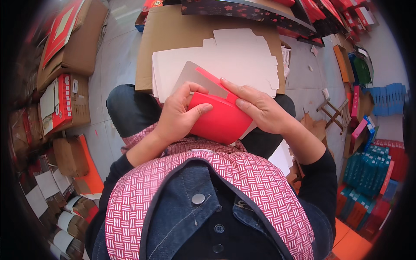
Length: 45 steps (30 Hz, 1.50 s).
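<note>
A red cardboard piece (222, 122) with a grey inner side, partly folded, is held above my lap between both hands. My left hand (178, 112) grips its left side, with the thumb on the red face and the fingers curled over the top edge toward the grey side. On its right side my right hand (259, 108) is closed, fingers pressed along a narrow red flap and the thumb near the fold. Just beyond lies a stack of white cut card sheets (186, 61), partly covered by the piece and my hands.
Beneath the white sheets is a brown cardboard surface (169, 32). A dark floral-patterned box (247, 12) lies at its far edge. Cartons (71, 47) stand at left. A wooden folding stool (333, 110) and stacks of teal boxes (368, 167) are at right.
</note>
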Motion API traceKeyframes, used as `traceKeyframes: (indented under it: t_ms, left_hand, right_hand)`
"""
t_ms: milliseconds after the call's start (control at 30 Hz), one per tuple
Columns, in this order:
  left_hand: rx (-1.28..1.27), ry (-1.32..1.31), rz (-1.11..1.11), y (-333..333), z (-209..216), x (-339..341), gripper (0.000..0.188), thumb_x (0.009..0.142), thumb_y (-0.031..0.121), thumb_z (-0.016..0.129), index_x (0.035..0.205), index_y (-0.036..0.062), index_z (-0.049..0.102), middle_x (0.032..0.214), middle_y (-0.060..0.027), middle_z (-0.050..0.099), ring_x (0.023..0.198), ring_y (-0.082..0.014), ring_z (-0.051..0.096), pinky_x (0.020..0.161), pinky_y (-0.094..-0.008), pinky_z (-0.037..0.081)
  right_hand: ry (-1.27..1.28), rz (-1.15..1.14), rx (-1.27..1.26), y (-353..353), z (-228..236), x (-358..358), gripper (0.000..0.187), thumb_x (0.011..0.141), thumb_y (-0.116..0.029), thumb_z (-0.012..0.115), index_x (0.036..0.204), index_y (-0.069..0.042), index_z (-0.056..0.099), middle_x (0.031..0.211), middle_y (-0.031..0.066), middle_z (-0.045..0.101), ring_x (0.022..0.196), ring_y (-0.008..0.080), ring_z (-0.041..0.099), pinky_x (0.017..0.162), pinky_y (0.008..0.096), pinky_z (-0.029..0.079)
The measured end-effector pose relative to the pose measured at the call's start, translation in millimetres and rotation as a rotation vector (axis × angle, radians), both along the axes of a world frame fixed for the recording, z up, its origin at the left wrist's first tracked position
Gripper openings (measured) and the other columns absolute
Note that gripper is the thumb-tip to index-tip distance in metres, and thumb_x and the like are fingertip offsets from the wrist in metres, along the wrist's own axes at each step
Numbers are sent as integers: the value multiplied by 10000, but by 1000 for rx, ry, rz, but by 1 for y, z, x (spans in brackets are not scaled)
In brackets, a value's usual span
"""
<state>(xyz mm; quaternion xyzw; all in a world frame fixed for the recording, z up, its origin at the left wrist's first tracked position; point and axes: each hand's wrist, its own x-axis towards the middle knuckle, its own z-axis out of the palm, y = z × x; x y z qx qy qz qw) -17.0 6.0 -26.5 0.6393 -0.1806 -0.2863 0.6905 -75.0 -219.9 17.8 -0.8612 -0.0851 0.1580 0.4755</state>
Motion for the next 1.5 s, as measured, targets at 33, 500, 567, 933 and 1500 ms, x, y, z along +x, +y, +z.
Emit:
traceKeyframes:
  t_ms: [33, 500, 567, 933, 1500]
  left_hand:
    - [0, 8, -3, 2, 1, -1, 274, 848, 12, 618, 1088, 6, 487, 932, -113, 663, 821, -115, 636, 706, -229, 504]
    - [15, -30, 28, 12, -9, -5, 196, 883, 11, 587, 1027, 18, 453, 863, -73, 633, 787, -73, 606, 684, -194, 488]
    - [28, -35, 15, 13, -8, -5, 193, 884, 11, 586, 1022, 18, 452, 857, -68, 630, 786, -72, 604, 685, -193, 487]
    - [25, -28, 30, 16, -14, -4, 195, 881, -4, 581, 1023, 16, 449, 880, -81, 632, 792, -82, 609, 688, -195, 492]
    - [-149, 330, 175, 11, -17, 3, 179, 836, 63, 662, 995, -18, 665, 899, -89, 687, 797, -113, 638, 715, -244, 528]
  right_hand:
    - [9, 5, 1, 2, 1, 0, 456, 963, -157, 394, 1415, -107, 380, 1108, 148, 555, 1016, 246, 539, 919, 312, 396]
    - [97, 23, -45, 20, 4, 9, 449, 970, -166, 378, 1417, -126, 385, 1055, 133, 547, 977, 241, 537, 898, 302, 397]
    - [52, 24, -32, 23, 1, 10, 450, 969, -168, 375, 1417, -124, 385, 1052, 131, 549, 974, 241, 538, 897, 303, 397]
    - [-11, 45, -35, 26, -8, 11, 463, 948, -156, 387, 1410, -174, 395, 1027, 148, 541, 946, 276, 551, 873, 330, 425]
    - [-11, 135, -47, 35, -5, 9, 472, 947, -119, 413, 1416, -158, 374, 1152, 151, 528, 1019, 297, 555, 890, 326, 435]
